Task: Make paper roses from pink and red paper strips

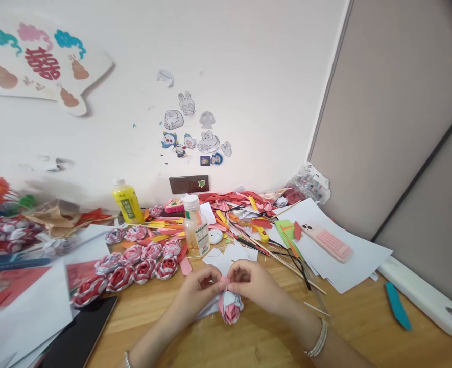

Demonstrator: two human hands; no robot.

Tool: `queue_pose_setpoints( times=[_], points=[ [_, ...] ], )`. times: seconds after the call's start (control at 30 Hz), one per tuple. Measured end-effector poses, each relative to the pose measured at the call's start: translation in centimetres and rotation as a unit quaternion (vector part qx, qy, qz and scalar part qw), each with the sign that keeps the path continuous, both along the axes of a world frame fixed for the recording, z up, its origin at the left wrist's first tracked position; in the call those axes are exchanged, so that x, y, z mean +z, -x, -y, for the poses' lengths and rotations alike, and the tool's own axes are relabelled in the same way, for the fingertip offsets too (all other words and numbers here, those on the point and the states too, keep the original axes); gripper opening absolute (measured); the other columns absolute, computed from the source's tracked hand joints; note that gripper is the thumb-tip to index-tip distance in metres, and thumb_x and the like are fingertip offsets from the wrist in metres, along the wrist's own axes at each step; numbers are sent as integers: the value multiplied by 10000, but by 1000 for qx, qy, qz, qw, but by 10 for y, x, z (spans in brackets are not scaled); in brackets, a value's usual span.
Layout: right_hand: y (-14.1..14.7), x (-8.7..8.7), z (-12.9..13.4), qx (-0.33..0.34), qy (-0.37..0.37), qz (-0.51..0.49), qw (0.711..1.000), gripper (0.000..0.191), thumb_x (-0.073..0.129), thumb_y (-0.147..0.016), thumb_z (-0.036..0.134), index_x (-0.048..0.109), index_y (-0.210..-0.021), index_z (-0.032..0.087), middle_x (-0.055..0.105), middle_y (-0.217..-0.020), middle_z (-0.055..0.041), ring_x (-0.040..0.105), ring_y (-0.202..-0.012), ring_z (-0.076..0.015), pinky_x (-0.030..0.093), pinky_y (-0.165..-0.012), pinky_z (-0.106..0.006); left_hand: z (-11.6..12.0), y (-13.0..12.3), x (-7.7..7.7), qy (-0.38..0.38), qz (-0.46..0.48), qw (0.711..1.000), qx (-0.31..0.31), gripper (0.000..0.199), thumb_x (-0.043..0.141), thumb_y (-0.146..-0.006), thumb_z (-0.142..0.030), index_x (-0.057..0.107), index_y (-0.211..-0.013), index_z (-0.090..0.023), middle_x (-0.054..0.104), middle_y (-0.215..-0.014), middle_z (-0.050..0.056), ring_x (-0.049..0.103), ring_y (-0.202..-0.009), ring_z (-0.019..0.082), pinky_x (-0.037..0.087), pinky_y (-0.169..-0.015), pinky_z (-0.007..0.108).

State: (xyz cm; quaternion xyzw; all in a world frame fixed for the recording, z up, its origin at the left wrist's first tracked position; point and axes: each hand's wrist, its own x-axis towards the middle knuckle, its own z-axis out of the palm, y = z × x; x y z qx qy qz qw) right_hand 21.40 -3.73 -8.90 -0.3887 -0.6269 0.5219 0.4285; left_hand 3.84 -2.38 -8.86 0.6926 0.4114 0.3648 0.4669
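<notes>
A pink and white paper rose [230,308] hangs bloom-down between my two hands, just above the wooden table. My left hand [205,285] pinches its pink upper end from the left with thumb and forefinger. From the right, my right hand [248,282] grips the same end, fingertips meeting the other hand's. The exact fold under the fingertips is hidden. Left of my hands lie rows of finished-looking paper roses [145,271], some red and white, others pink and white. White paper pieces [235,251] lie just behind my fingers.
A clear jar with a white lid [195,230] and a yellow bottle [128,202] stand toward the wall. Colourful paper strips [229,202], thin sticks and a cable clutter the back. A pink phone [327,241] rests on white sheets at right; a dark tablet [84,332] lies front left.
</notes>
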Motion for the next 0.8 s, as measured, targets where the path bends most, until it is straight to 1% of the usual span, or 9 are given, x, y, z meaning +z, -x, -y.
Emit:
queue_pose_setpoints(
  times=[0.13,0.2,0.27,0.37,0.47,0.63,0.7,0.8],
  points=[
    [0,1,1,0,58,-12,998,206,712,-667,294,567,-735,164,566,-629,39,535,-559,-102,399,-492,-198,1,-1,2,-4,-32,999,10,315,615,-721,-461,581,-648,-156,574,-618,-1,513,-613,135,403,-580,234],
    [2,-2,1,-3,76,-21,997,213,716,-647,282,552,-709,161,561,-601,43,533,-531,-97,398,-486,-198,1,-1,3,-8,-50,999,15,287,618,-713,-429,574,-626,-159,566,-602,-7,504,-604,133,391,-569,228],
    [4,-6,-1,-10,79,-23,997,218,725,-628,265,547,-691,156,574,-608,36,547,-549,-100,418,-517,-206,1,-1,1,-12,-64,998,20,272,618,-707,-409,560,-608,-163,556,-584,-15,495,-587,129,377,-551,223],
    [5,-12,-2,-22,72,-11,997,215,720,-641,275,546,-693,160,575,-599,36,542,-544,-101,412,-503,-203,0,-1,-2,-22,-79,996,24,268,601,-719,-407,556,-608,-167,555,-568,-22,494,-570,128,373,-537,221],
    [5,-16,-3,-34,48,10,998,199,710,-666,277,550,-705,167,571,-599,38,536,-541,-103,393,-474,-194,0,0,-5,-37,-94,995,26,243,582,-736,-382,565,-616,-171,574,-582,-18,510,-585,135,386,-553,226],
    [7,-17,-3,-59,-1,42,997,130,687,-667,195,564,-694,165,596,-646,28,566,-616,-118,435,-575,-220,-1,-1,-6,-63,-119,990,38,189,571,-730,-326,573,-611,-179,585,-584,-14,515,-592,144,382,-558,232],
    [7,-18,-3,-69,-10,52,996,105,671,-668,168,567,-681,166,600,-645,26,571,-620,-122,438,-579,-223,-1,-1,-6,-73,-126,988,40,185,578,-724,-315,574,-596,-181,582,-578,-12,506,-588,146,374,-562,238],
    [8,-21,-3,-80,-22,67,994,79,642,-677,130,575,-670,172,607,-648,22,579,-625,-128,437,-558,-220,-1,0,-7,-85,-132,987,41,165,582,-717,-294,585,-592,-186,601,-621,1,515,-626,156,379,-591,247]
  ],
)
